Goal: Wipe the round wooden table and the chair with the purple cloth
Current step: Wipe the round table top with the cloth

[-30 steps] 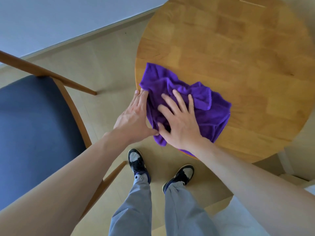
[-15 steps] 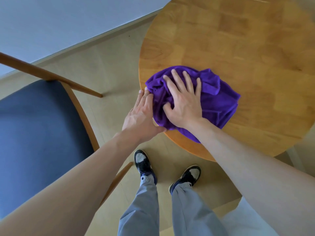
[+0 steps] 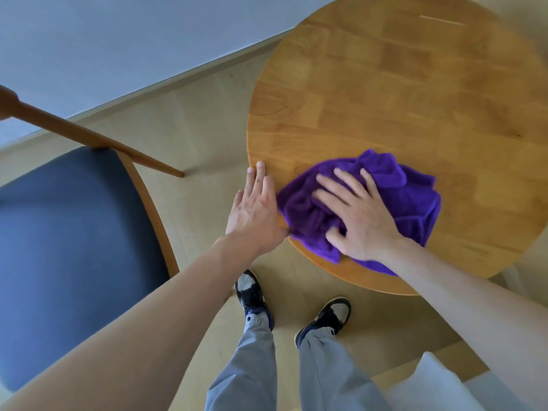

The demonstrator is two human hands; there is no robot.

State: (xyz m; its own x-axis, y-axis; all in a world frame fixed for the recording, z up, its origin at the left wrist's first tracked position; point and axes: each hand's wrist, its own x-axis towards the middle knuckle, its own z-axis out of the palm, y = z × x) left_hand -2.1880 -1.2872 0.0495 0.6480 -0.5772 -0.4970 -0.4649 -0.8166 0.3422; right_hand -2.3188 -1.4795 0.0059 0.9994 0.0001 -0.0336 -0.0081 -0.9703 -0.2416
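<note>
cloth [image 3: 409,197] purple | table [image 3: 385,84] honey wood-block | chair seat [image 3: 68,247] navy | trousers [image 3: 332,372] grey

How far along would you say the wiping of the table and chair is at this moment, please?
Done: nothing can be confirmed; the round wooden table shows no visible wipe marks. In hand: the right hand presses flat on the bunched purple cloth near the table's near edge, while the left hand rests open against the rim. Left: the chair stands apart with nothing touching it, so it seems not yet started.
</note>
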